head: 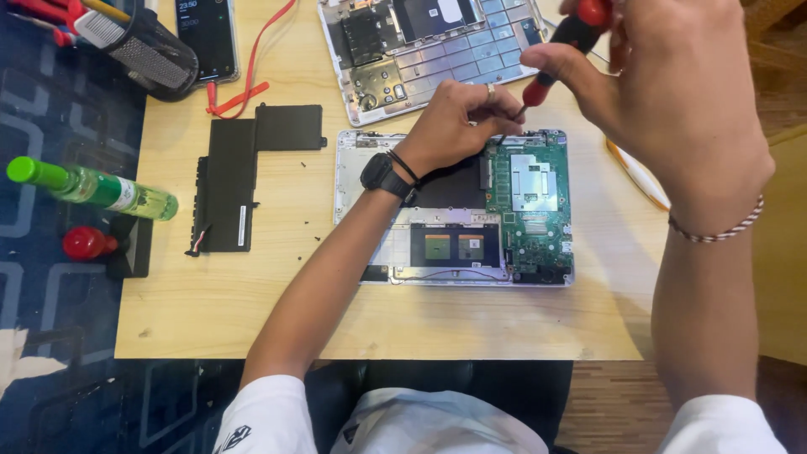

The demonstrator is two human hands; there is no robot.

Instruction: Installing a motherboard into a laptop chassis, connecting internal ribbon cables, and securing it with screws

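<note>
Right hand closed around a red-and-black-handled screwdriver, tip angled down to the top edge of the opened silver laptop base with green circuit board, mid-table. Left hand curled, fingertips pinching at the screwdriver tip; whether it pinches a screw, can't tell. Black wristwatch on that wrist, forearm crossing the base's left half.

Around it:
- second silver laptop shell with exposed keyboard back just above the base, near the top table edge, close to the screwdriver handle
- flat black L-shaped battery pack to the left, apart from the base
- red strap and black phone top left, beside a black mesh tool cup
- green spray bottle lying at the left edge of the light wooden tabletop, red-capped item below it

Bare wood along the near edge and between battery and base.
</note>
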